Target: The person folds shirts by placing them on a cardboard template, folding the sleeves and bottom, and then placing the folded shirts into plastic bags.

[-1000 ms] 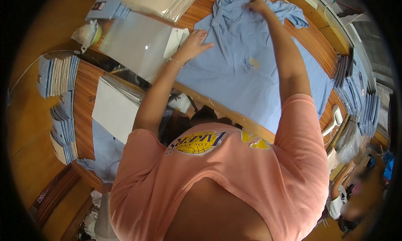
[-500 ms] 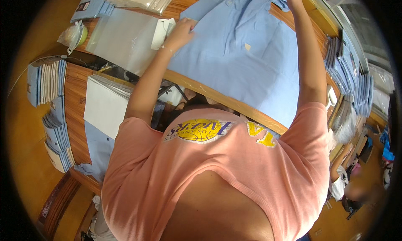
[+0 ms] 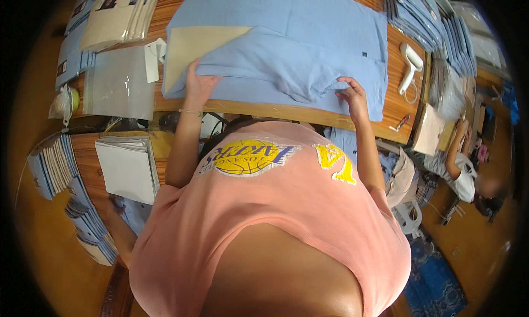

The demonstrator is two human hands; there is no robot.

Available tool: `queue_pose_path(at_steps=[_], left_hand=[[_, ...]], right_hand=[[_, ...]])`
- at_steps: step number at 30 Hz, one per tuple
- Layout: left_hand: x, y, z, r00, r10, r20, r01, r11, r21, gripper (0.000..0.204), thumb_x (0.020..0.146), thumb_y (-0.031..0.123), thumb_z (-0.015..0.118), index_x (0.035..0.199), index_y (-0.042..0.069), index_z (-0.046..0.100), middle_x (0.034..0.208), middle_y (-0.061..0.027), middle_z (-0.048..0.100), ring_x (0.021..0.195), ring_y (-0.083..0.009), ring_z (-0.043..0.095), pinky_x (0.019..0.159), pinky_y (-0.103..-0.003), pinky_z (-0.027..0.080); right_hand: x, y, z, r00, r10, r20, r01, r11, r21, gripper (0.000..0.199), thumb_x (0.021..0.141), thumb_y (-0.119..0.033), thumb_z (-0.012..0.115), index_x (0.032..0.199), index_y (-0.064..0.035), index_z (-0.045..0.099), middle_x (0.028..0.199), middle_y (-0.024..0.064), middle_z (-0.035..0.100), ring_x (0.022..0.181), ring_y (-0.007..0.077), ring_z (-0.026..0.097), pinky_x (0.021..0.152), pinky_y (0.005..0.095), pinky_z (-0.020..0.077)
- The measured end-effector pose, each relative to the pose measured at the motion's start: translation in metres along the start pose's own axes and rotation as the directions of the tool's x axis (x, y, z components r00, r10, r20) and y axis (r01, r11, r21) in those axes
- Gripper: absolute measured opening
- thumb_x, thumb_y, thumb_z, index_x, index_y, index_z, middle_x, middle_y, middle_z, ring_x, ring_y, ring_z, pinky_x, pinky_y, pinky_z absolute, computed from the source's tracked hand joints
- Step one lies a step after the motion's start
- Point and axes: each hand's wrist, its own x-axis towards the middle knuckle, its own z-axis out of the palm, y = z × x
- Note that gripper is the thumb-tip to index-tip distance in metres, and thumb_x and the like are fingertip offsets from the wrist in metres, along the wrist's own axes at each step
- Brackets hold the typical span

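Observation:
A light blue shirt (image 3: 308, 36) lies spread on the wooden table (image 3: 397, 91), partly folded over a tan cardboard sheet (image 3: 193, 44). My left hand (image 3: 199, 85) presses flat on the shirt's near left edge, beside the cardboard. My right hand (image 3: 352, 96) pinches a fold of the blue fabric near the shirt's lower right. Both forearms reach up from my pink T-shirt.
A clear plastic bag (image 3: 118, 88) lies left of the shirt. Stacks of bagged blue shirts (image 3: 435, 25) fill the right end, beside a white hand tool (image 3: 410, 60). White sheets (image 3: 129, 168) and more stacks (image 3: 52, 171) sit on a lower left surface. Another person (image 3: 460, 173) sits at right.
Both hands came back from the far side toward the near edge. The shirt's far part now lies folded over the cardboard sheet, and my right hand has gathered a fold of fabric.

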Motion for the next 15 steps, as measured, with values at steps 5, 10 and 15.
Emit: queue_pose_path(at_steps=[5, 10, 15], left_hand=[[0.003, 0.012, -0.036, 0.999, 0.033, -0.038, -0.032, 0.999, 0.008, 0.041, 0.084, 0.017, 0.054, 0.119, 0.0, 0.043, 0.122, -0.0168, 0.049, 0.114, -0.0324, 0.047, 0.096, -0.046, 0.039], [-0.006, 0.037, -0.063, 0.992, 0.089, -0.087, -0.08, 0.992, 0.098, 0.037, 0.086, 0.016, 0.052, 0.12, 0.001, 0.044, 0.122, -0.0164, 0.05, 0.114, -0.0315, 0.048, 0.094, -0.047, 0.041], [-0.008, 0.037, -0.061, 0.989, 0.078, -0.122, -0.056, 0.983, 0.176, 0.038, 0.091, 0.017, 0.047, 0.125, 0.0, 0.04, 0.126, -0.0161, 0.048, 0.118, -0.0305, 0.045, 0.099, -0.045, 0.037]], right_hand=[[-0.015, -0.026, -0.009, 0.999, 0.003, 0.045, -0.008, 0.994, 0.11, 0.017, 0.083, -0.004, 0.052, 0.098, -0.0032, 0.06, 0.095, 0.0016, 0.056, 0.081, 0.0092, 0.05, 0.07, 0.0262, 0.0481], [-0.013, -0.013, -0.011, 0.986, 0.167, 0.018, -0.167, 0.973, 0.161, 0.019, 0.083, -0.01, 0.061, 0.101, -0.0044, 0.059, 0.087, -0.0021, 0.055, 0.075, 0.006, 0.05, 0.066, 0.0225, 0.048], [-0.001, 0.01, -0.014, 0.992, 0.105, -0.068, -0.109, 0.993, -0.053, 0.017, 0.081, -0.003, 0.061, 0.098, -0.0029, 0.062, 0.079, -0.0011, 0.055, 0.065, 0.0056, 0.049, 0.055, 0.0193, 0.0459]])
